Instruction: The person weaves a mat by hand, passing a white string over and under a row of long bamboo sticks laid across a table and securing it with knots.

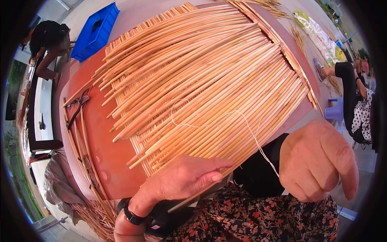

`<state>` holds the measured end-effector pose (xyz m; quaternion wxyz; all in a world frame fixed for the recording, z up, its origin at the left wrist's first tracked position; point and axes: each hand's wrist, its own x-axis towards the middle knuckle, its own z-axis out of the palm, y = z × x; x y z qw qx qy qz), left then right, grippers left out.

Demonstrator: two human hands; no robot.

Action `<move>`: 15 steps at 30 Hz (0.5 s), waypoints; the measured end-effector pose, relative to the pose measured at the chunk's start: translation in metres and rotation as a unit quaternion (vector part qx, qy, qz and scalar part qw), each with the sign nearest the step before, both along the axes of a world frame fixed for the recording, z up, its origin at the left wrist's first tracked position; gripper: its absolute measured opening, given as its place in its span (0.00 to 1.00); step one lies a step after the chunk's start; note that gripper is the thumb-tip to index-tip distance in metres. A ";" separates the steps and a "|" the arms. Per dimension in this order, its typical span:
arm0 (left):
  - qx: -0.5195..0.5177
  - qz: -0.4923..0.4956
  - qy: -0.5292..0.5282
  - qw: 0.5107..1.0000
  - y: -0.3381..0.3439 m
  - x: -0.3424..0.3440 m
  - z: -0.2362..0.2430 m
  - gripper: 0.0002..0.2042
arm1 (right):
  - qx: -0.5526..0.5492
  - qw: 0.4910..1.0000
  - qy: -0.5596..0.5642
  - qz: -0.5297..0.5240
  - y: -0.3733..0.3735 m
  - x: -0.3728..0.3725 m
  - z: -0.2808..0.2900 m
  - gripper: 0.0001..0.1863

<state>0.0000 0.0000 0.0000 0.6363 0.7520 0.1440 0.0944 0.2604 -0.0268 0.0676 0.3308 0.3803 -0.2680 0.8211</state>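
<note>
Thread work on a fan-shaped mat of pale tan reed sticks (201,76), which lies across a reddish-brown rounded board (109,153) on the person's lap; the mat runs from abt 11 o'clock out to 3 o'clock, near edge at centre-bottom.

Left hand (181,179), at 6 o'clock, lies flat on the mat's near edge, fingers stretched out and pressing the stick ends down, thumb along the rim. Black wristband (133,218) on that wrist.

Right hand (318,161), at 4 o'clock and off the mat, is clenched into a fist w/ the thin white thread (209,123) pinched in it; the thread climbs from the fist, loops slack over the sticks near centre and drops in among them. Can't tell if a needle is held.

Judgement for doing this well: pull the thread steady and in line w/ the stitch row, keep the left palm firm so sticks don't lift or splay, take the slack loop out slowly so it doesn't snag a stick end or knot.

Elsewhere: dark metal shears (78,107) on the board at 9 o'clock, blue plastic crate (96,32) at 11, a seated person in a dotted top (360,109) at 3, another person (50,42) at 10.
</note>
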 end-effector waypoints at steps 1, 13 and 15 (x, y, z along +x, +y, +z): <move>-0.003 -0.041 -0.046 0.998 -0.007 0.003 0.004 0.22 | 0.008 1.000 -0.013 0.001 0.003 0.009 0.002 0.15; 0.208 0.112 0.003 0.972 -0.022 0.017 -0.006 0.40 | 0.064 0.998 0.005 -0.024 -0.062 0.010 0.040 0.12; 0.223 0.001 -0.049 0.974 -0.039 0.032 -0.013 0.36 | 0.095 0.994 0.021 -0.041 -0.063 0.009 0.038 0.12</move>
